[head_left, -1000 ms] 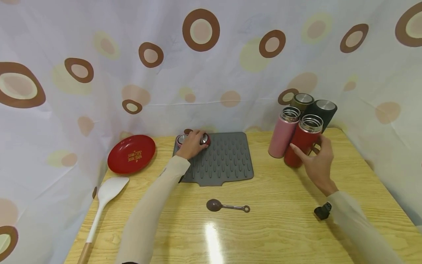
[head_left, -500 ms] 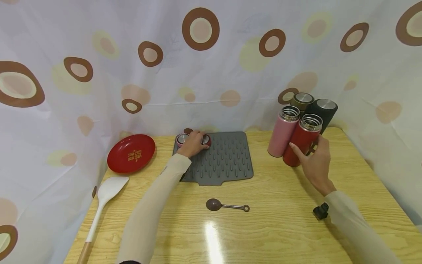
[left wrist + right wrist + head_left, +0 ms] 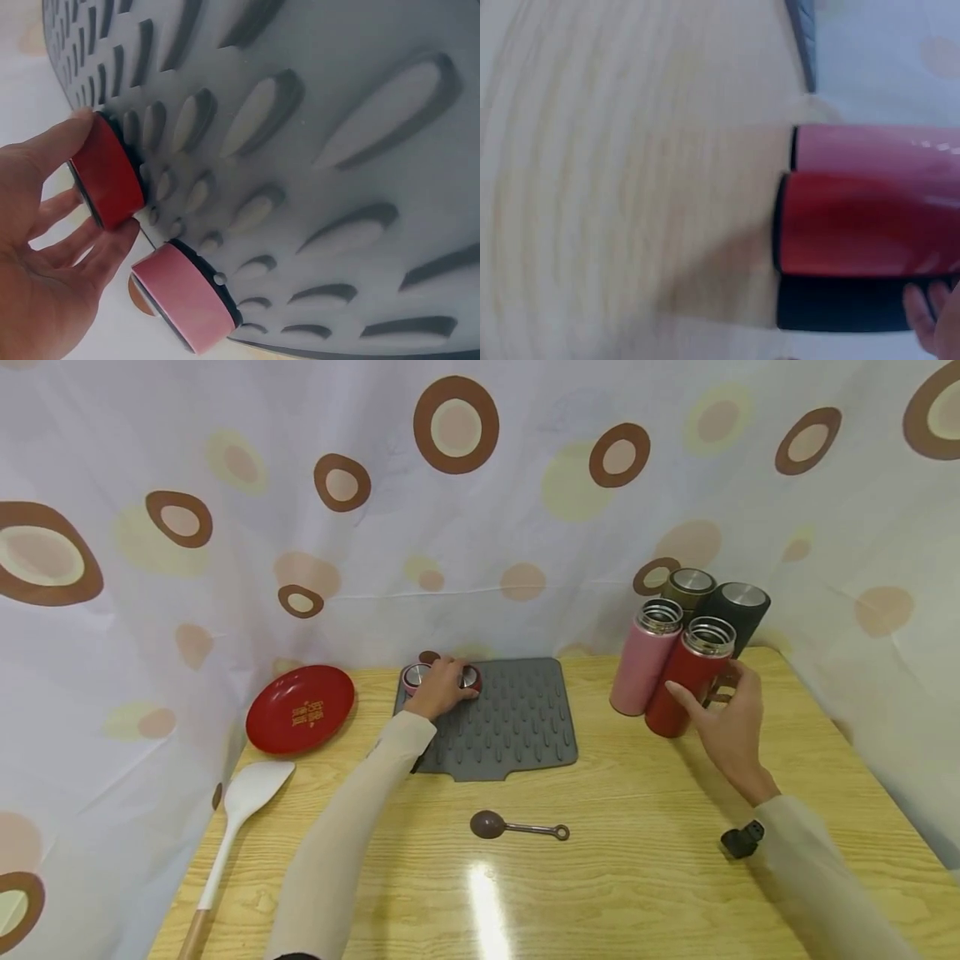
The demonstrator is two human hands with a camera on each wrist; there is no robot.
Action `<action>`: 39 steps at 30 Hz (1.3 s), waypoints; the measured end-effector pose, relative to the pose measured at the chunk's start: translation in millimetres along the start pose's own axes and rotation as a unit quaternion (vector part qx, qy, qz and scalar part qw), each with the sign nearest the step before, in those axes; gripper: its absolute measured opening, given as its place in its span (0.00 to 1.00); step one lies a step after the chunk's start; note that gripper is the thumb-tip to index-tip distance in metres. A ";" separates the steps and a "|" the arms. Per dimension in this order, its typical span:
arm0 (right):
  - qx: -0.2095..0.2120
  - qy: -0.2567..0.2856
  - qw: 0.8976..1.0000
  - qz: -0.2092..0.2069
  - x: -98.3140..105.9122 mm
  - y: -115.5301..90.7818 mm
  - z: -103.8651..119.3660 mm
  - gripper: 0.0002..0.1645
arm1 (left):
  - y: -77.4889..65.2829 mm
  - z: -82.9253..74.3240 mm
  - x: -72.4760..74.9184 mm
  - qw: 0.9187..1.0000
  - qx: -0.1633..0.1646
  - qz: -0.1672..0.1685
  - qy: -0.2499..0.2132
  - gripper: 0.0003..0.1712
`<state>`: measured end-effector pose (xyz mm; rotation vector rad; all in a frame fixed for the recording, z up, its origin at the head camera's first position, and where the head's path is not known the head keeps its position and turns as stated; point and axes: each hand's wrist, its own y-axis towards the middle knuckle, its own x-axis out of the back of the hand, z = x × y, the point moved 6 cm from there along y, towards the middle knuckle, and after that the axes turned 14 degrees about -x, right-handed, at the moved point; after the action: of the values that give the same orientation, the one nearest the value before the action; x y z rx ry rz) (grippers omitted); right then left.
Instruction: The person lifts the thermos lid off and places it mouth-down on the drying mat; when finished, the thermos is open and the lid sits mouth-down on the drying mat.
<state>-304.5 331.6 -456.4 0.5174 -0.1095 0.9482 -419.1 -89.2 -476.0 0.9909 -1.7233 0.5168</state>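
Red lid (image 3: 109, 176), already off, is pinched in my left hand (image 3: 438, 689) on the grey mat (image 3: 517, 718), leaving uncapped the red bottle (image 3: 690, 670) my right hand (image 3: 723, 727) grips.

Plain dark grey was the colour of my mat (image 3: 517, 718), patterned with rows of drop-shaped ridges. On it I had a red lid (image 3: 112, 176) and a pink lid (image 3: 187, 296), silver-topped. Right of the mat were my red bottle (image 3: 686, 685) and pink bottle (image 3: 643, 668), silver-necked, and a black bottle (image 3: 742, 614). Left of it, my red plate (image 3: 273, 697) bore gold characters. The spoon (image 3: 487, 825) in front was brown. Behind, the whitish curtain (image 3: 517, 527) carried brown rings and yellow and peach blots.
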 end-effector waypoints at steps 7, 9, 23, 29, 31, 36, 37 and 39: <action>0.038 0.133 0.988 -0.076 37.6 12.4 35.6 0.22 | -1.5 1.3 -2.9 1.000 0.004 -0.016 -0.009 0.36; 0.036 0.145 0.985 -0.083 44.6 15.6 43.4 0.22 | -1.4 2.1 -4.3 1.000 0.006 -0.016 -0.012 0.37; -0.040 0.069 0.993 0.088 35.7 58.6 -16.3 0.41 | -0.9 1.9 -5.5 1.000 0.011 -0.008 -0.024 0.38; -0.050 0.051 0.976 0.206 23.7 67.5 -34.7 0.47 | -1.0 2.8 -6.5 1.000 0.015 -0.009 -0.019 0.38; -0.058 0.040 0.970 0.235 20.8 69.1 -40.9 0.49 | -1.5 2.3 -6.4 1.000 0.016 -0.010 -0.017 0.37; -0.067 -0.005 0.960 0.270 16.7 70.7 -57.0 0.51 | -2.4 -0.8 -5.4 1.000 0.012 -0.017 -0.014 0.36; -0.069 -0.008 0.959 0.274 16.0 70.8 -59.7 0.51 | -2.4 -1.2 -5.2 1.000 0.011 -0.018 -0.014 0.36; -0.067 -0.015 0.960 0.272 15.1 71.7 -63.7 0.50 | -2.1 -1.3 -5.2 1.000 0.013 -0.017 -0.016 0.36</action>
<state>-361.4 406.6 -480.5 0.3795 -0.3559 1.4595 -416.0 -87.5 -480.6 1.0511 -1.7294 0.5035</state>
